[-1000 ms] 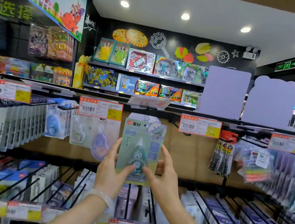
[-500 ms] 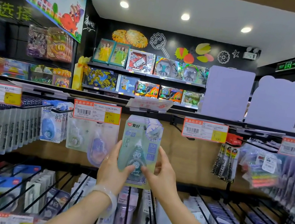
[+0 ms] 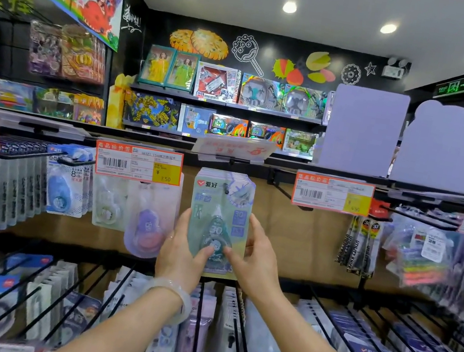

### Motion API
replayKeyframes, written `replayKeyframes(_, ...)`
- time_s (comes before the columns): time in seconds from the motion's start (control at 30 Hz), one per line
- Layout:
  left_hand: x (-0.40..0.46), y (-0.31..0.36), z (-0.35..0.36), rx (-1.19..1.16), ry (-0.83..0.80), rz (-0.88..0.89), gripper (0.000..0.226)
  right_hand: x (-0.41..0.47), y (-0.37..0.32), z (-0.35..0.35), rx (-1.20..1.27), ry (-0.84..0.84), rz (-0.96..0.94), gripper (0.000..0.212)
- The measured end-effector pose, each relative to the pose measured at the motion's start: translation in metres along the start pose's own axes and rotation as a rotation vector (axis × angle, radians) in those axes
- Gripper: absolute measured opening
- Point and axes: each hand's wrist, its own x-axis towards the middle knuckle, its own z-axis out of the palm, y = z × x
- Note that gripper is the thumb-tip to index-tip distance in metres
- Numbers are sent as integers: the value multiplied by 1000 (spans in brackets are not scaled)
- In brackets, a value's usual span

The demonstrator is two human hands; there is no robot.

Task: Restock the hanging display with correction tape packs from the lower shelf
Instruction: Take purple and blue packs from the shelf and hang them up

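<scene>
Pale green card backs the stack of correction tape packs at the centre of the frame, its hang hole threaded on a hook of the hanging display — several packs sit one behind another. The left hand grips the stack's lower left edge, thumb across the front near the bottom, fingers behind. The right hand grips the lower right edge in the same way, thumb on the front and fingers wrapped behind. The two thumbs nearly meet over the printed tape dispenser. A pale translucent bracelet circles the left wrist.

Left of the stack, an orange-bordered price label hangs over clear blister packs holding white and purple tape dispensers. A second price label sits to the right of centre, its hook bare below. Utility knife packs hang further right.

Across the bottom of the frame, black wire dividers separate rows of packs on the lower shelf — the forearms reach up over them. Boxed toys line a far shelf in the upper middle.
</scene>
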Motion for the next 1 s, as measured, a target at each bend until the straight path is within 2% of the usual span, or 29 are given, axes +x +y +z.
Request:
replayKeyframes(0.13, -7, 6, -2, 47, -13, -49, 79, -5, -1, -2, -24, -24, 29, 74)
replayKeyframes(0.23, -16, 12, -6, 133, -46, -95, 84, -15, -4, -8, -42, -79, 85, 81)
replayKeyframes(0.33, -30, 15, -9, 257, -90, -90, 87, -30, -6, -20, -157, -168, 115, 82)
replayKeyframes(0.5, -63, 34, -12, 630, -288, -54, 80, -59, -16, -46, -397, -315, 0, 65)
replayKeyframes(0.6, -84, 47, -10, 769, -381, -5, 73, -75, -19, -59, -562, -374, -73, 62)
replayKeyframes(0.8, -131, 70, -1, 875, -473, 34, 59, -120, -14, -91, -636, -431, -142, 54)
replayKeyframes(1.0, -194, 85, 15, 938, -573, 26, 63, -173, 9, -127, -613, -498, -128, 42)
